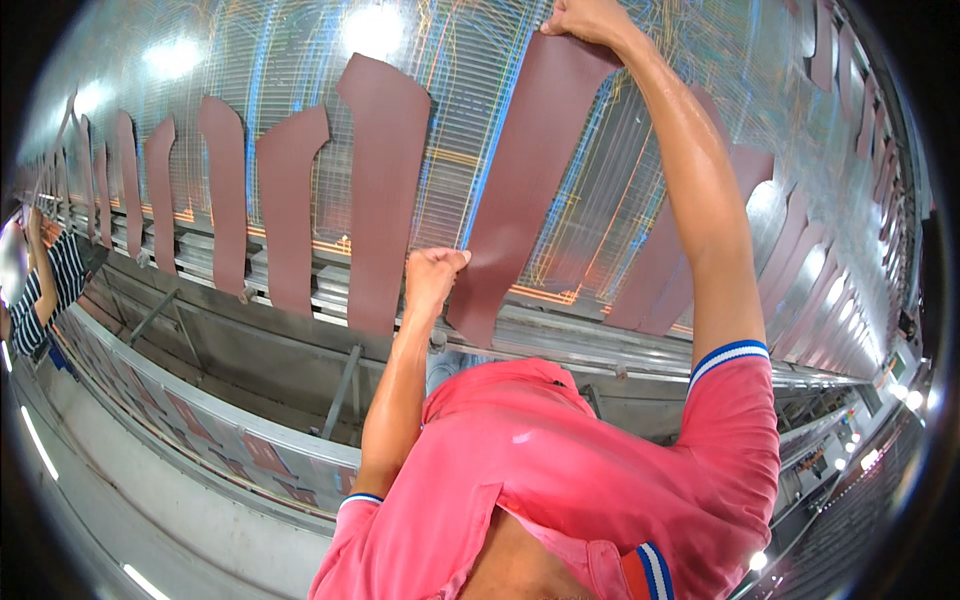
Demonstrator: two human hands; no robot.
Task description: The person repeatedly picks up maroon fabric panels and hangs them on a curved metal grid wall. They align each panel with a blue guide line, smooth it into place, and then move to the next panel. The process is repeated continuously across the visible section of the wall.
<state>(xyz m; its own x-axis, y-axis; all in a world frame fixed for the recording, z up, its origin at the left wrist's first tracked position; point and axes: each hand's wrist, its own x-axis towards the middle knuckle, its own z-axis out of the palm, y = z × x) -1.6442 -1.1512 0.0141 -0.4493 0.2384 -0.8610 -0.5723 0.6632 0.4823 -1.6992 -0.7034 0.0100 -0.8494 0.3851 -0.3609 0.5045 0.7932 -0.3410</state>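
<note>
Between my two hands lies a long brown panel (535, 150), cut from smooth sheet material such as fabric or leather, slanting across the long table. My right hand (588, 20) reaches to its far end, fingers closed on the upper edge near the corner. Closer to me, my left hand (433, 278) is closed in a pinch at the panel's left edge, close to its near end. That near end hangs slightly over the metal rail (560, 335). Just left of it lies a similar brown panel (387, 190), which neither hand touches.
Coloured lines and paint traces cover the shiny tabletop (465, 120). More brown panels (290, 205) continue leftward, and others (655, 270) rightward. Beyond the aisle at lower left stands another table (300, 440) with panels. A person in a striped shirt (55, 285) stands far left.
</note>
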